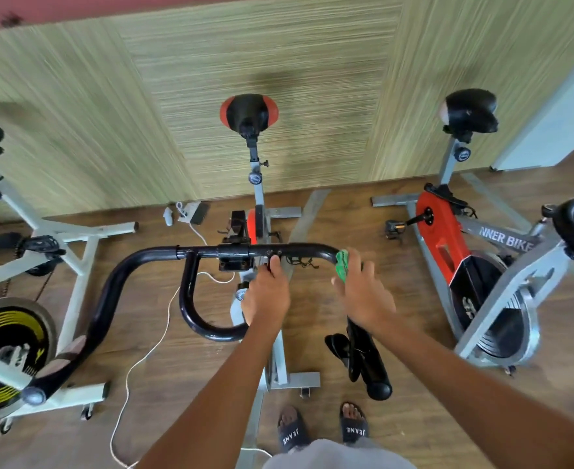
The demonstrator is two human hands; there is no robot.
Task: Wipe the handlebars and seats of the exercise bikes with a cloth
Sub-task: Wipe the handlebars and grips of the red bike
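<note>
Left hand (pixel 267 296) clenches the handlebar (pixel 143 257) at centre, right hand (pixel 363 292) wraps the cloth (pixel 343 265) round the bend at three o'clock, and a leftward swipe could snag it on the loose wires (pixel 304 262) nearby.

Your right hand (pixel 363 292) presses a green cloth (pixel 343 265) against the black handlebar (pixel 211 252) of the middle bike; your left hand (pixel 267 292) grips its centre, 3 bikes in view.

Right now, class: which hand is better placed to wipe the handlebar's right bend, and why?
Right. The right hand holds the green cloth on the handlebar at that bend; the left hand grips the centre, clothless.
</note>
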